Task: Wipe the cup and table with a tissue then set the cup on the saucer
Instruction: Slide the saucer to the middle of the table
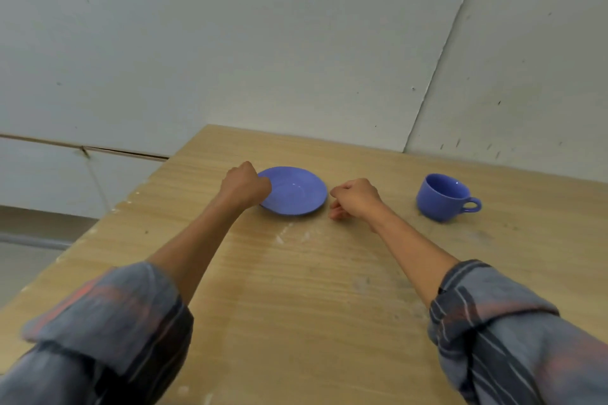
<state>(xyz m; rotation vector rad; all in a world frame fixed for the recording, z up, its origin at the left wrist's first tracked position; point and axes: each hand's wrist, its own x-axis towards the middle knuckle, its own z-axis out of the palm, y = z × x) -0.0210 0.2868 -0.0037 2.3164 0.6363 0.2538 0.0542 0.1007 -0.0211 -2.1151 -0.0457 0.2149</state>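
The wooden table (296, 289) is the biggest thing here, and its top has pale smudges near the middle. A blue saucer (297, 192) lies flat toward the far edge of the tabletop, nearer the far left corner than the right side. A blue cup (441, 196) stands upright well off to the right of the saucer, also near the far edge, with its handle pointing to the right side of the tabletop. The cup looks hard and smooth, so it would likely be a bit slippery and could break if it dropped. It looks light enough for one hand. The handle looks like the best place to take it, or around its round body. The left hand (245, 186) is curled shut like a fist at the left rim of the saucer, and it seems to touch or pinch that rim, but I cannot tell for sure. The right hand (355, 199) is also curled nearly shut, just beside the right rim of the saucer and low over the tabletop. It does not seem to hold anything. No tissue shows anywhere, and the cup is not yet on the saucer.
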